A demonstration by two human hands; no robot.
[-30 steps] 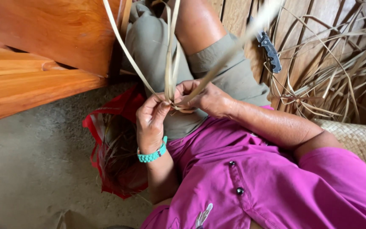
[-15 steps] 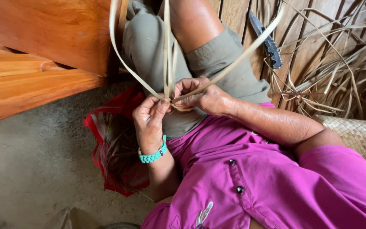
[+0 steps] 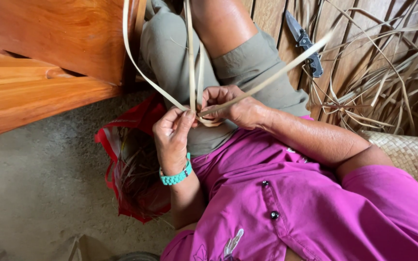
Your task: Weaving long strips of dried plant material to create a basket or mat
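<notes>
Left hand (image 3: 172, 137) with fingers pinching pale palm-leaf strips (image 3: 192, 58) over the lap, right hand (image 3: 231, 104) fingers pinched on the same crossing, strips fanning upward, folding knife (image 3: 305, 43) on wooden floor (image 3: 267, 17), red bag (image 3: 131, 121) beside the knee

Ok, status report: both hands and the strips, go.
Left hand pinching the strips at the crossing. Right hand in a closed grip on the same crossing. Knife lies apart on the boards.
</notes>
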